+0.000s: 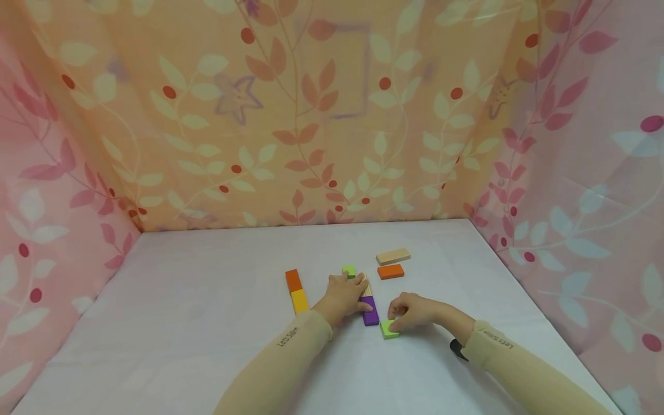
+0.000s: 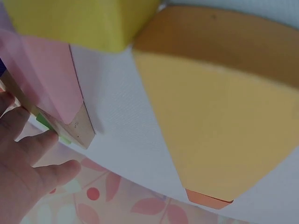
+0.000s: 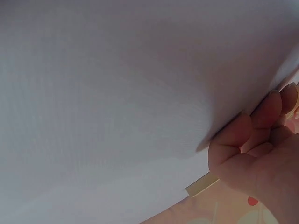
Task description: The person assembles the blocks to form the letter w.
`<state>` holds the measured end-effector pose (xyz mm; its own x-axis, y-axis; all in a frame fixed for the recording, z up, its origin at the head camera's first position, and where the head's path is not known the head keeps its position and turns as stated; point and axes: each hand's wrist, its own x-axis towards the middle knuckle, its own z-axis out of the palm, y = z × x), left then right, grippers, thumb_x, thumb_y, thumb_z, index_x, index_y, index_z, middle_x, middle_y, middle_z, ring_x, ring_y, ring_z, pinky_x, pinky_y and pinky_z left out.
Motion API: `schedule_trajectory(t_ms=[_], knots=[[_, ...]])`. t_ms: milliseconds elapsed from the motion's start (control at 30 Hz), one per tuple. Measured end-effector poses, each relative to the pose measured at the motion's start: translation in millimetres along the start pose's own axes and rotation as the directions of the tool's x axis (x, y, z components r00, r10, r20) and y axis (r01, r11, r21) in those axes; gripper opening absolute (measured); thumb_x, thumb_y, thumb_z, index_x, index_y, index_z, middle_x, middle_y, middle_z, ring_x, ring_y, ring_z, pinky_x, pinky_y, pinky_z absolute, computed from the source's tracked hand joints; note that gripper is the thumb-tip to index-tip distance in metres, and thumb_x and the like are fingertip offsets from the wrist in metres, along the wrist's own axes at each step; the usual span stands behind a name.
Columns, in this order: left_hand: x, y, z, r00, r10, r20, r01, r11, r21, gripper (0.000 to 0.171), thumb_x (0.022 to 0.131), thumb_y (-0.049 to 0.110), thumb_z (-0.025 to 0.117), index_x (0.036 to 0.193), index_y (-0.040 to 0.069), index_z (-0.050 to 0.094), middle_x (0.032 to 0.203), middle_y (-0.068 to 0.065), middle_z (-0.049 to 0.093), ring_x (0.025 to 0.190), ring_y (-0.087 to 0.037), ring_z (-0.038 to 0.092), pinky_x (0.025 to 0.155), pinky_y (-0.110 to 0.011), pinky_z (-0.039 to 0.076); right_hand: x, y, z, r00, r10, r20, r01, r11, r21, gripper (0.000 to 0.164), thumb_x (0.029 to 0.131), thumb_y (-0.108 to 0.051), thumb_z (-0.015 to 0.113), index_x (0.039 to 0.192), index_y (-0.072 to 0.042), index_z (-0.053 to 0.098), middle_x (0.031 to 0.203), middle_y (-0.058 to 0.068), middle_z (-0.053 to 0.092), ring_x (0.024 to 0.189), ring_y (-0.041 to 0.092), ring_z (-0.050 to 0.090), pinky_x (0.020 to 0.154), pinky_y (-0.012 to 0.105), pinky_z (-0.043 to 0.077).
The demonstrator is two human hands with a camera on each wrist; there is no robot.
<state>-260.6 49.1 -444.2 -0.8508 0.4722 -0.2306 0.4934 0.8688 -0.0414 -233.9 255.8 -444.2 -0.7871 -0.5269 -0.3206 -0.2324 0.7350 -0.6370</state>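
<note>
My left hand (image 1: 341, 297) lies over a line of flat blocks, fingers spread. Its fingertips touch a plain wooden block (image 1: 366, 286), and its thumb reaches a purple block (image 1: 369, 317). Beyond the fingertips is a light green block (image 1: 349, 269). In the left wrist view a pink block (image 2: 56, 74) shows beside the left hand; from the head that hand hides it. My right hand (image 1: 415, 309), fingers curled, pinches another light green block (image 1: 389, 331) near the purple one. In the right wrist view the curled fingers (image 3: 231, 135) show, but that block is hidden.
Left of the left hand, an orange block (image 1: 293, 280) and a yellow block (image 1: 300, 302) lie end to end. Farther back to the right are another orange block (image 1: 391, 272) and a plain wooden block (image 1: 393, 256). Patterned cloth walls (image 1: 290, 144) surround the white table (image 1: 207, 300).
</note>
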Motion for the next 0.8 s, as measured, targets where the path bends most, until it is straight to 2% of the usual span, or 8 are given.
schedule_trajectory(t_ms=[800], knots=[[-2.0, 0.3, -1.7, 1.000, 0.003, -0.018, -0.003, 0.999, 0.040, 0.075, 0.087, 0.067, 0.049, 0.150, 0.029, 0.038, 0.155, 0.010, 0.033, 0.141, -0.028, 0.033, 0.106, -0.058, 0.033, 2.6, -4.7, 1.5, 0.998, 0.061, -0.009, -0.061, 0.998, 0.005, 0.014, 0.081, -0.021, 0.078, 0.081, -0.015, 0.066, 0.084, 0.001, 0.049, 0.083, 0.019, 0.043, 0.069, 0.033, 0.033]])
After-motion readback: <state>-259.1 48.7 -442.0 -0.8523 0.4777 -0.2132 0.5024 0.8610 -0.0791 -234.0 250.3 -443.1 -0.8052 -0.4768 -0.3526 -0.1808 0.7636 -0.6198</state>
